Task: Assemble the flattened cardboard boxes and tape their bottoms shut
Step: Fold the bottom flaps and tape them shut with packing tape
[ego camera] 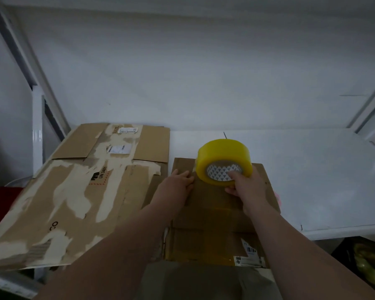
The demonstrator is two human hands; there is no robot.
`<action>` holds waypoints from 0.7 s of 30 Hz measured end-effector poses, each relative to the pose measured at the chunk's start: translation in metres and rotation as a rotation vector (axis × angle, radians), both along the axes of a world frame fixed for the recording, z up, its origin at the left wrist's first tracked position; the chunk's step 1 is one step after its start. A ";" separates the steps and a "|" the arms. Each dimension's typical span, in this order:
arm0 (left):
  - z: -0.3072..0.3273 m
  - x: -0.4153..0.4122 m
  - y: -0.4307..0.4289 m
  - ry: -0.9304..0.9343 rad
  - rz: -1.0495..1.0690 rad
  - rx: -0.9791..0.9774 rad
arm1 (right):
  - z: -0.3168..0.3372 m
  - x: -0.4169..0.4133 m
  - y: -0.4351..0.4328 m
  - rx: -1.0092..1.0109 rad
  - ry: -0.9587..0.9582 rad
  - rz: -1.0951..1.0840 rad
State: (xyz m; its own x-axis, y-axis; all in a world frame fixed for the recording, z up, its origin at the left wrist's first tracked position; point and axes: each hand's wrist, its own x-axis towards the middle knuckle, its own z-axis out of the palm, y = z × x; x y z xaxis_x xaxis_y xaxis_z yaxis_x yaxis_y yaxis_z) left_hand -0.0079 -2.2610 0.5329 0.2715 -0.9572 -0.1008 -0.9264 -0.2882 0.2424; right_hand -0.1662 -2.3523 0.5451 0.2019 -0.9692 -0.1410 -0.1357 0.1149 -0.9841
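Note:
A brown cardboard box (212,221) stands in front of me on the white table (312,180), its closed flaps facing up. My left hand (178,185) lies flat on the box's far left part, fingers straight, pressing down. My right hand (247,187) grips a big yellow tape roll (223,156), thumb inside its patterned core, and holds it upright over the far end of the box. Glossy tape shows along the box's near edge.
Flattened cardboard boxes (80,191) with torn paper patches and labels lie in a pile on the left, overhanging the table's edge. A white wall stands behind. A white frame post (37,131) rises at the left. Something red (0,200) sits low at the far left.

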 end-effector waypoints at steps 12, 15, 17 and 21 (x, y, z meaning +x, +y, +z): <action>0.054 -0.015 -0.010 1.435 0.743 -0.363 | -0.005 -0.004 -0.001 -0.030 0.018 0.012; 0.054 -0.015 -0.017 1.523 0.770 -0.265 | -0.005 -0.004 -0.001 -0.038 0.027 0.011; 0.051 -0.013 -0.019 1.476 0.812 -0.268 | -0.006 -0.004 -0.001 -0.046 0.037 0.004; 0.048 -0.012 -0.023 1.299 0.748 -0.320 | -0.006 -0.004 0.000 -0.074 0.046 0.004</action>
